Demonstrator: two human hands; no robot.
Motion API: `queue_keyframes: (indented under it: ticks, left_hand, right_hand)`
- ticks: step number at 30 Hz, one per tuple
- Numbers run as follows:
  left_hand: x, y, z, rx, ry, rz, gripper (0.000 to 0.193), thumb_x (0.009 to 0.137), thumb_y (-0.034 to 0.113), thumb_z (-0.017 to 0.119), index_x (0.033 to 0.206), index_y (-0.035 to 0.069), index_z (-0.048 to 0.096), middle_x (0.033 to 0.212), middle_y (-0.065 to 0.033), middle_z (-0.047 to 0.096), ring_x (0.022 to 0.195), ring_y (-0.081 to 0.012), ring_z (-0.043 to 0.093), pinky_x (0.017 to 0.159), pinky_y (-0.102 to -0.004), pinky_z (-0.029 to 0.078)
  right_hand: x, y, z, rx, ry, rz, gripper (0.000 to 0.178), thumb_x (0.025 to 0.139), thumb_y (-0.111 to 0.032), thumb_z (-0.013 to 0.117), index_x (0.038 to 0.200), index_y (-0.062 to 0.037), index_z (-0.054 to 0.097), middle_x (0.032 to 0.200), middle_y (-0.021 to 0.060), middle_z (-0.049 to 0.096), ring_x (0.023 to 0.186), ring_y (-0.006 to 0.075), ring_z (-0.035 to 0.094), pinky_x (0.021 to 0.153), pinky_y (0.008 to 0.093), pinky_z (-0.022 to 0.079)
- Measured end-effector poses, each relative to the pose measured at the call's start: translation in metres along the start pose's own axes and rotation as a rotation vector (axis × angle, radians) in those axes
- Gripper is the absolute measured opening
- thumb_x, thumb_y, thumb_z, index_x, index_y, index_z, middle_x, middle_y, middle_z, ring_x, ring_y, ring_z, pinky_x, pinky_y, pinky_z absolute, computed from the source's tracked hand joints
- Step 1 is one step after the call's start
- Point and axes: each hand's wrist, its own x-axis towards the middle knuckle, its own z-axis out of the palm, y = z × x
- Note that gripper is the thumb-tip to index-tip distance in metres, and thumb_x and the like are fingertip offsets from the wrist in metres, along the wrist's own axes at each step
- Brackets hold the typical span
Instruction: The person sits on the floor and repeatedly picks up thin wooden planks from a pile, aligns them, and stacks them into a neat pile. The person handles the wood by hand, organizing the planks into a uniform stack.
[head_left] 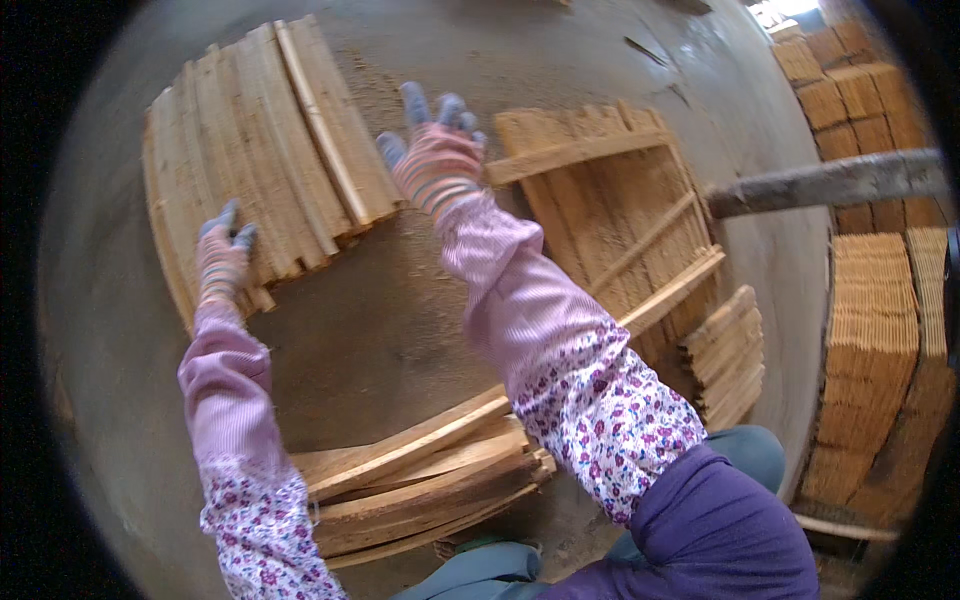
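My left hand [224,262], in a striped glove with grey-blue fingertips, lies at the near edge of a wide layer of pale wooden slats [240,140]. Its visible fingers are stretched out over the wood, not wrapped round a slat. One slat [318,120] lies raised on top along the right part of the layer. My right hand [438,155], gloved alike, is open with fingers spread, between that layer and a wooden frame [600,210]. Nothing shows in it. The frame has crosspieces and a diagonal strip over boards; my right forearm covers its lower left.
Loose boards [430,490] are piled by my legs, and a short bundle of slats [728,355] lies right of the frame. A rough wooden pole [830,185] juts in from the right. Tall stacks of slats [870,340] stand beyond. Sawdust litters the concrete floor [340,380].
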Motion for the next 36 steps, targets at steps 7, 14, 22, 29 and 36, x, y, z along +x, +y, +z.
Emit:
queue_keyframes:
  ticks: [7, 14, 22, 29, 36]
  left_hand:
    - [0.012, -0.006, 0.002, 0.098, -0.066, -0.058, 0.061, 0.091, 0.022, 0.072, 0.146, 0.012, 0.05, 0.114, -0.0175, 0.062, 0.099, -0.0297, 0.063, 0.092, -0.0389, 0.051]
    - [-0.073, 0.15, 0.037, 0.041, 0.221, 0.351, 0.042, 0.086, 0.011, 0.072, 0.126, 0.01, 0.062, 0.112, -0.0176, 0.065, 0.107, -0.0345, 0.062, 0.095, -0.0418, 0.051]
    - [-0.232, 0.424, 0.155, -0.079, -0.297, 0.681, 0.05, 0.079, 0.02, 0.074, 0.126, 0.011, 0.059, 0.116, -0.0154, 0.062, 0.107, -0.0375, 0.059, 0.091, -0.0465, 0.051]
    - [-0.248, 0.494, 0.204, 0.234, -0.519, 0.518, 0.034, 0.088, 0.007, 0.056, 0.122, 0.009, 0.058, 0.112, -0.0213, 0.066, 0.105, -0.039, 0.065, 0.088, -0.0482, 0.054]
    - [-0.236, 0.481, 0.192, 0.202, -0.4, 0.357, 0.029, 0.083, 0.014, 0.06, 0.109, 0.006, 0.069, 0.106, -0.0208, 0.07, 0.103, -0.038, 0.066, 0.091, -0.0459, 0.053]
  right_hand:
    - [-0.007, 0.129, -0.032, 0.223, -0.136, 0.704, 0.076, 0.089, -0.058, 0.062, 0.151, -0.0192, 0.043, 0.164, 0.0265, 0.011, 0.146, 0.0432, 0.031, 0.12, 0.0514, 0.029]
    - [-0.069, 0.231, -0.019, 0.962, 0.397, 0.713, 0.082, 0.074, -0.003, 0.071, 0.146, -0.0137, 0.032, 0.113, 0.0169, 0.056, 0.096, 0.0262, 0.064, 0.079, 0.0391, 0.057]
    - [-0.193, 0.406, -0.135, 0.937, 0.248, 0.594, 0.085, 0.077, 0.001, 0.061, 0.154, -0.0128, 0.028, 0.095, 0.0139, 0.061, 0.072, 0.0206, 0.063, 0.058, 0.0337, 0.051]
    - [-0.235, 0.475, -0.128, 0.715, 0.329, 0.603, 0.091, 0.074, -0.006, 0.067, 0.156, -0.0143, 0.029, 0.108, 0.0164, 0.066, 0.094, 0.0273, 0.064, 0.084, 0.0362, 0.052]
    - [-0.193, 0.469, -0.104, 0.778, 0.188, 0.717, 0.098, 0.076, -0.013, 0.067, 0.16, -0.0183, 0.016, 0.122, 0.0233, 0.06, 0.106, 0.0308, 0.063, 0.094, 0.0362, 0.05]
